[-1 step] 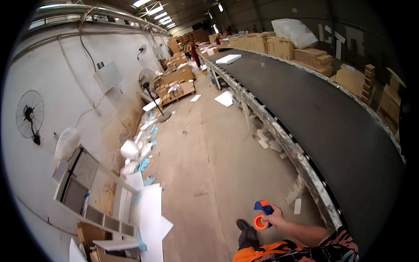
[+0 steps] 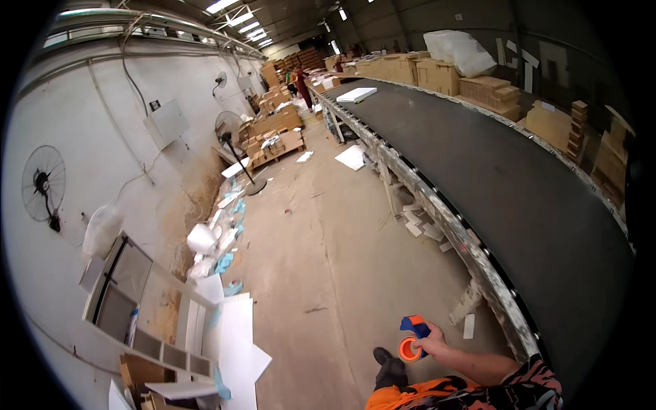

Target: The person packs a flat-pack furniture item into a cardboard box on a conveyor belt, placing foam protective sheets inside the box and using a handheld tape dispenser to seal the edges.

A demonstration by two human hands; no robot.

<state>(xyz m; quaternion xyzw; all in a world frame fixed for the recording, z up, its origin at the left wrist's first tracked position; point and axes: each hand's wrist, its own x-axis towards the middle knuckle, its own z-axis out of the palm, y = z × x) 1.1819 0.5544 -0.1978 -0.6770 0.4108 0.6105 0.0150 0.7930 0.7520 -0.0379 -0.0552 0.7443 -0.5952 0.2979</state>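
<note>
Low at the right of the head view, my right hand [image 2: 436, 340] grips a blue and orange tape dispenser [image 2: 415, 327]. An orange ring [image 2: 409, 349], seemingly its tape hub, faces me. The hand is closed round the blue part, beside the conveyor's near side and above the concrete floor. My left hand is out of the picture. Below the dispenser one dark shoe [image 2: 382, 354] shows on the floor.
A long dark conveyor belt [image 2: 492, 178] runs along the right, with a white panel [image 2: 357, 95] on it. Cardboard boxes [image 2: 437, 76] line its far side. On the left stand a pedestal fan [image 2: 254, 186], white boards [image 2: 236, 342] and a framed cabinet [image 2: 133, 263]. People [image 2: 303, 87] stand far off.
The view has shifted very slightly. My right hand keeps its hold on the tape dispenser.
</note>
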